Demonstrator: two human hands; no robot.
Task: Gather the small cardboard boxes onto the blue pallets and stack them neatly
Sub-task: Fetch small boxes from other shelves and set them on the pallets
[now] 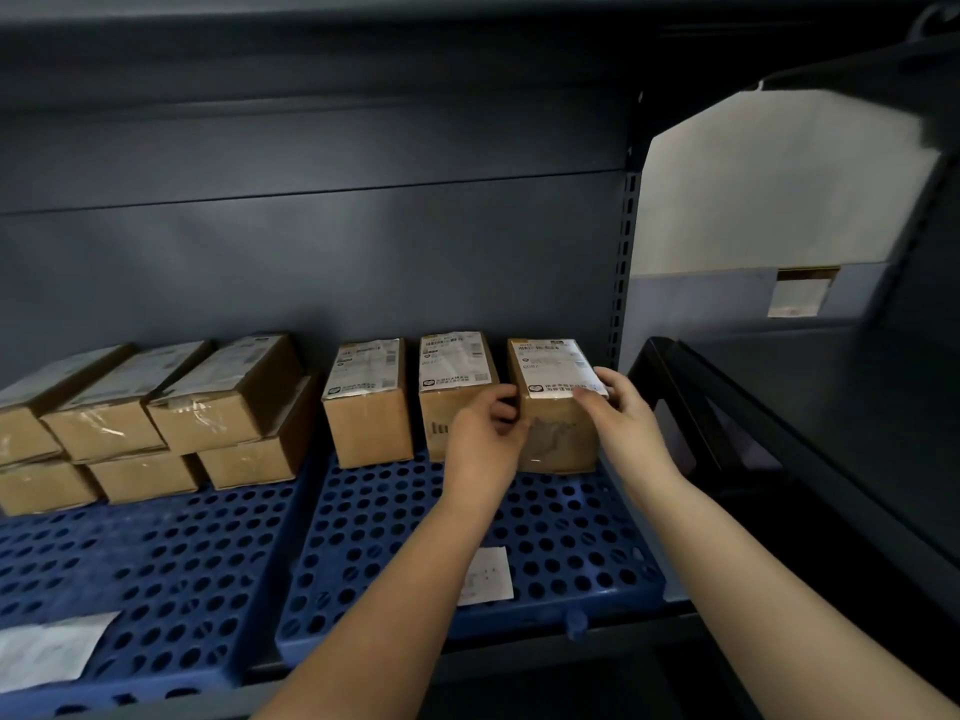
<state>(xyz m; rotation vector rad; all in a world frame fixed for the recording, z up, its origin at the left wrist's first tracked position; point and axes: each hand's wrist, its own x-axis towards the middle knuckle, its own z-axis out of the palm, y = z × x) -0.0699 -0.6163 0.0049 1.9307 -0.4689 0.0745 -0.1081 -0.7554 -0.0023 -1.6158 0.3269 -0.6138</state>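
Brown labelled cardboard box, rightmost on the perforated blue plastic pallet, is gripped by both hands; uneven release may skew it against the neighbouring box.

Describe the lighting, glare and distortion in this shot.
Head view: dim overall, the shelf back dark grey with faint light patches; brightest on the pale wall at right. Glare on the tape of the left stacked boxes. Wide-angle bending curves the blue pallets and forearms. Both hands look reasonably sharp.

left pallet cut by frame edge, box labels unreadable, middle box partly hidden
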